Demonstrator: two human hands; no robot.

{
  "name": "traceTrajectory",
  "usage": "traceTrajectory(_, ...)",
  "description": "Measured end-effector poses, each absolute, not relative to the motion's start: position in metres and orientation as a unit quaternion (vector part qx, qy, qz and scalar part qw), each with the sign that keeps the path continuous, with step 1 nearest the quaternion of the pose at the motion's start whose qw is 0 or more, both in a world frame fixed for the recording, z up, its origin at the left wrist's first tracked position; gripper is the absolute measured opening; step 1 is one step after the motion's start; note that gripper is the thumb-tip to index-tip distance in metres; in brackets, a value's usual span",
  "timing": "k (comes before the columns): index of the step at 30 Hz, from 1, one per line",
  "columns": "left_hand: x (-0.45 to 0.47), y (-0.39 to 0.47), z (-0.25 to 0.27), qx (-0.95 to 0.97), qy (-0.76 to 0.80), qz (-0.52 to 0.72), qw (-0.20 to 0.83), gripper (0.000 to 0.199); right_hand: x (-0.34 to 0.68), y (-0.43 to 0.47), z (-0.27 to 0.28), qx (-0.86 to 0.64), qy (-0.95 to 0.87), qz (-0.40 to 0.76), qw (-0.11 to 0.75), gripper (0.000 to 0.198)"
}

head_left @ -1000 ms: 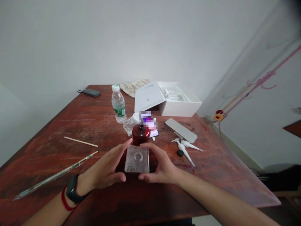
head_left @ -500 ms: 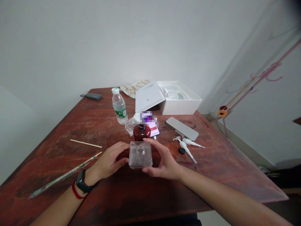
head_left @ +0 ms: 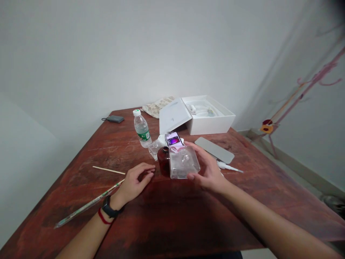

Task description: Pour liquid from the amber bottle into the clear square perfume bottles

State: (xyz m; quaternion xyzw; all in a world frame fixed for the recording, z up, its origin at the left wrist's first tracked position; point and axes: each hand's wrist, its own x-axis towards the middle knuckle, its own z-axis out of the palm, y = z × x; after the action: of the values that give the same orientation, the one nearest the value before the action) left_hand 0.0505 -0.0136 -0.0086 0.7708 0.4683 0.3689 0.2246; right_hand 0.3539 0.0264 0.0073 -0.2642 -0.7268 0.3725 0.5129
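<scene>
My right hand (head_left: 208,169) grips a clear square bottle (head_left: 184,163) by its right side, thumb in front and fingers behind. The bottle is held up off the table, and a round neck shows on the face towards me. Partly hidden behind it stands a dark red-brown bottle (head_left: 163,162) with a narrow neck. My left hand (head_left: 137,180) rests on the table to the left, fingers loosely bent, thumb apart, nothing in it. White pump heads (head_left: 229,167) lie partly covered behind my right hand.
Further back are a lit phone (head_left: 174,140), another clear container (head_left: 154,148), a water bottle (head_left: 142,129) and an open white box (head_left: 212,124). A grey case (head_left: 215,149) lies right. A wooden stick (head_left: 107,169) and wrapped chopsticks (head_left: 86,205) lie left.
My left hand has come away from the clear square bottle and down onto the table. My right hand has carried the bottle to the right and slightly up. The view has shifted a little.
</scene>
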Motion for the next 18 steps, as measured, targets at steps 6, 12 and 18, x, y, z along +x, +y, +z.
traceTrajectory(6, 0.061, -0.002, 0.007, 0.754, 0.47, 0.39, 0.243, 0.052, 0.382, 0.046, 0.023, -0.309, -0.713, 0.323, 0.54, 0.081)
traceTrajectory(12, 0.084, 0.019, 0.007, 0.767, 0.431, 0.406, 0.247, 0.08, 0.393, 0.057, 0.02, -0.32, -0.716, 0.289, 0.549, 0.076)
traceTrajectory(18, 0.102, 0.029, 0.01, 0.772, 0.4, 0.423, 0.254, 0.071, 0.4, 0.062, 0.009, -0.344, -0.71, 0.319, 0.526, 0.08)
